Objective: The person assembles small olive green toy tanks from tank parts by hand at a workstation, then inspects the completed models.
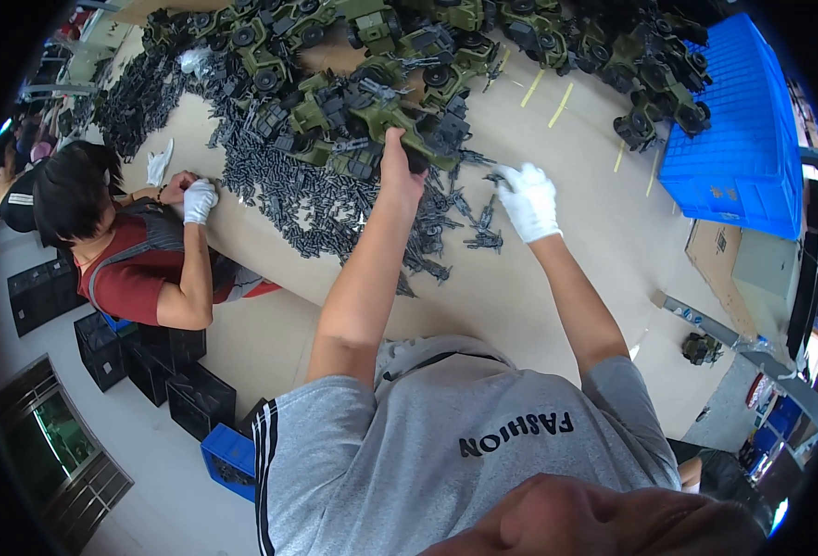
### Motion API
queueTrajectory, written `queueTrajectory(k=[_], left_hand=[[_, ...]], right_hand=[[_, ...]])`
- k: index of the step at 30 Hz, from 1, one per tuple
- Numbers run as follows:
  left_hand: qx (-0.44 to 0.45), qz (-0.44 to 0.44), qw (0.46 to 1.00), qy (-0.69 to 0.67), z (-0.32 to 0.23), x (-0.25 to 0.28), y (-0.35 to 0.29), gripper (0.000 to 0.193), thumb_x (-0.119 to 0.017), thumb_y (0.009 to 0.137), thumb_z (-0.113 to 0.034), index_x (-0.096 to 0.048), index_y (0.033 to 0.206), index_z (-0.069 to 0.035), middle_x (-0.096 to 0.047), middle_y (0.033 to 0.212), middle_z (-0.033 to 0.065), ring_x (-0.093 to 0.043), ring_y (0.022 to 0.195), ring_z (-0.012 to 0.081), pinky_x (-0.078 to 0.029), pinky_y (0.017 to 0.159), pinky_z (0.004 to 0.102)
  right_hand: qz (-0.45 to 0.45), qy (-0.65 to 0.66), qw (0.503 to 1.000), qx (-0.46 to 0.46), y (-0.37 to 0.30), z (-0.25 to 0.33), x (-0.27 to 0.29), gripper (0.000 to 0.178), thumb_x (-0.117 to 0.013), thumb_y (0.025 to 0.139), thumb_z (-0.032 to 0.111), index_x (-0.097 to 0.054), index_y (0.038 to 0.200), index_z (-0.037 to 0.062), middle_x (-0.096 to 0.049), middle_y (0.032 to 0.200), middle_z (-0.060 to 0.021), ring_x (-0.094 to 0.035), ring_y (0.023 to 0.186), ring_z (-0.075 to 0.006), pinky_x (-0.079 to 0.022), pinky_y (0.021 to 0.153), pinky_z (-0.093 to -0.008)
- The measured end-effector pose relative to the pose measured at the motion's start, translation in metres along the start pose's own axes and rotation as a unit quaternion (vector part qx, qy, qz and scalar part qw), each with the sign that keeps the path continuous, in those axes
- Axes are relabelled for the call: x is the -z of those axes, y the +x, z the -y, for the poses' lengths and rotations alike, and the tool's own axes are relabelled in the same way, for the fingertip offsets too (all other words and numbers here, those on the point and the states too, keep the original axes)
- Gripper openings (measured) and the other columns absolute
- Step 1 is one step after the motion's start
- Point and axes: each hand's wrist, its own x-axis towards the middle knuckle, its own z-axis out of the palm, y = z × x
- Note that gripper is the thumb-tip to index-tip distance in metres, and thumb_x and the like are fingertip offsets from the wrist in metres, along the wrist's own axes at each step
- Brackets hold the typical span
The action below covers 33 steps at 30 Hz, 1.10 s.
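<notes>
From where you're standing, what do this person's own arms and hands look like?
The left sleeve is short and grey, with dark stripes along it; the right sleeve is short and grey too. Both forearms are uncovered. The right hand wears a white glove; the left hand shows none.

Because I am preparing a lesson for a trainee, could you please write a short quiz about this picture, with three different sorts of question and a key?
1. Which hand of the camera wearer is gloved: A) left, B) right, C) both?
2. True or false: the co-worker wears a yellow top.
3. Fill the gap: the left hand holds a ____ toy vehicle.

Key: 1. B, the right hand. 2. False, the top is red. 3. Green.
</notes>
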Motion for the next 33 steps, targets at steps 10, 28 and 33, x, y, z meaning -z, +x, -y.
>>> queueTrajectory(k=[10,28,33], left_hand=[[0.099,0.343,0.933,0.051,0.085,0.094,-0.198,0.056,-0.057,0.08,-0.019,-0.05,0.131,0.003,-0.059,0.127,0.0195,-0.056,0.119,0.03,-0.043,0.105,0.0413],[0.006,0.322,0.926,0.198,0.146,0.117,-0.293,0.038,-0.054,0.084,-0.016,-0.055,0.118,0.002,-0.062,0.109,0.0119,-0.062,0.1,0.023,-0.053,0.087,0.0358],[0.007,0.33,0.925,0.191,0.143,0.109,-0.311,0.036,-0.055,0.085,-0.015,-0.055,0.118,0.001,-0.063,0.105,0.0107,-0.063,0.098,0.0212,-0.054,0.085,0.0354]], right_hand=[[0.1,0.788,0.49,-0.358,-0.211,0.004,0.113,0.042,-0.057,0.095,0.009,-0.05,0.136,0.0052,-0.065,0.113,-0.0095,-0.066,0.092,-0.0207,-0.054,0.077,-0.0337],[0.05,0.587,0.768,-0.251,-0.309,0.097,0.201,0.05,-0.028,0.108,0.04,-0.058,0.11,0.0009,-0.046,0.084,-0.0005,-0.044,0.084,-0.012,-0.038,0.093,-0.0287],[0.061,0.565,0.79,-0.228,-0.311,0.107,0.192,0.052,-0.028,0.108,0.042,-0.058,0.118,-0.0001,-0.04,0.078,0.0018,-0.041,0.08,-0.0107,-0.038,0.091,-0.0273]])
